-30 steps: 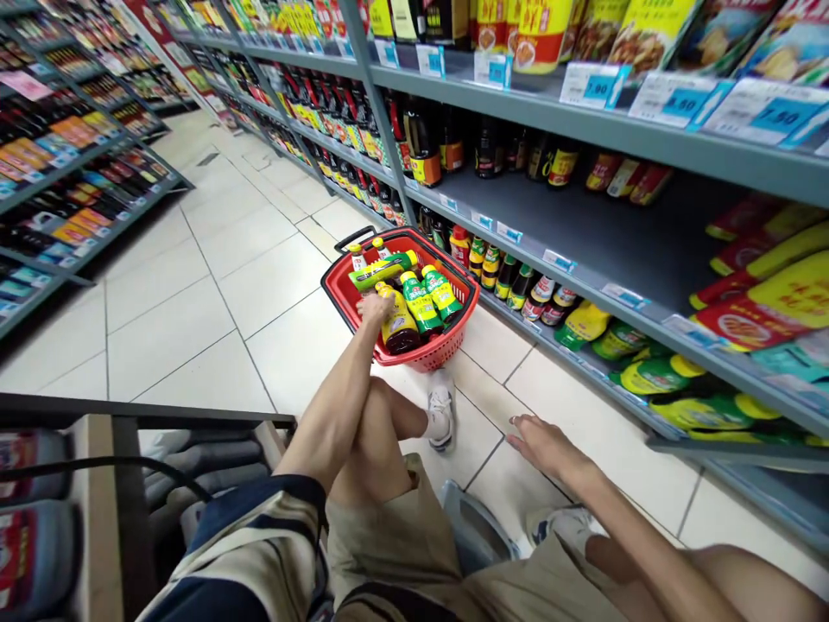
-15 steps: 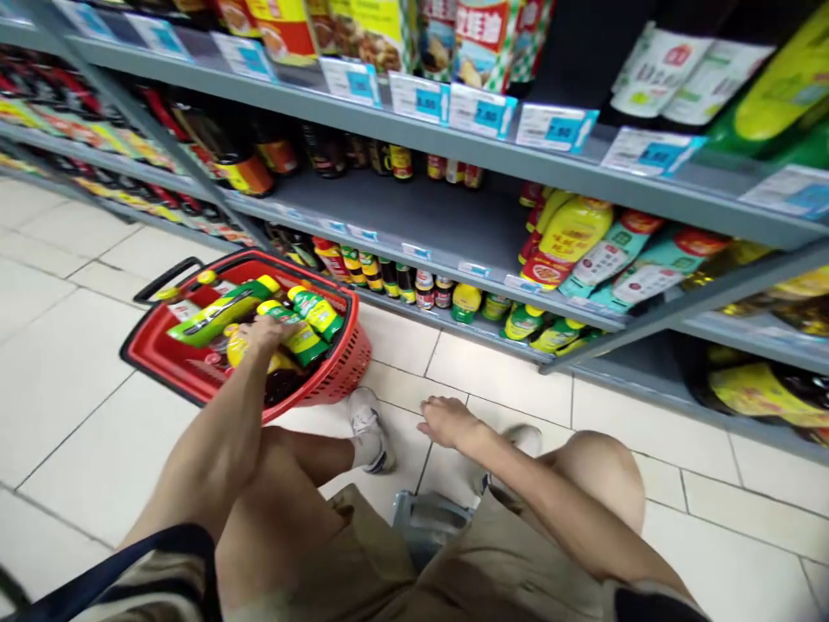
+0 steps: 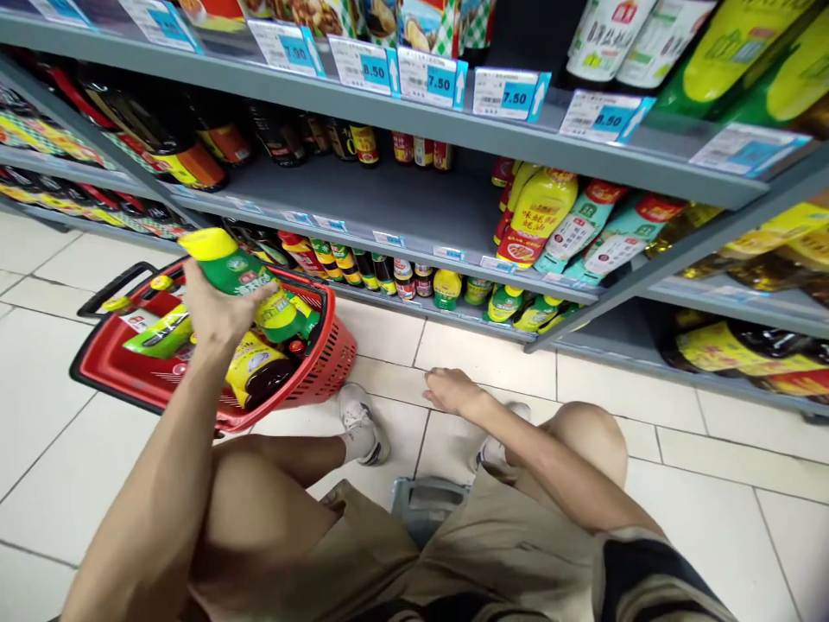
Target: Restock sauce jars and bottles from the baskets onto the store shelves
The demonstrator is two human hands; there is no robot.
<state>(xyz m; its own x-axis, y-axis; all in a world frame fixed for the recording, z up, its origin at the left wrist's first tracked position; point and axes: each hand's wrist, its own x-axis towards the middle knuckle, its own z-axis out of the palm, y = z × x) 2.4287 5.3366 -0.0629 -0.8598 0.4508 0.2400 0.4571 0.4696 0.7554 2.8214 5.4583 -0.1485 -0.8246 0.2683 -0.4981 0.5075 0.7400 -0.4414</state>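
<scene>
My left hand (image 3: 220,311) is wrapped round a green bottle with a yellow cap (image 3: 237,269), raised tilted above the red shopping basket (image 3: 327,367). Inside the basket, a yellow-labelled dark bottle (image 3: 256,367) lies near my wrist. A light green pack (image 3: 159,335) and other bottles rest there too, partly covered by my hand and arm. Over the floor between my knees hangs my right hand (image 3: 453,391), its fingers curled together with nothing visible in them.
Shelves of sauce bottles run across the front, with price tags (image 3: 511,93) along the upper edge. Yellow and teal squeeze bottles (image 3: 541,212) lean on the middle shelf. Green-capped bottles (image 3: 446,288) line the bottom shelf. A grey stool (image 3: 424,505) is under me.
My left hand has lifted the green bottle up out of the basket. The view has shifted slightly, while my right hand stays nearly in place.
</scene>
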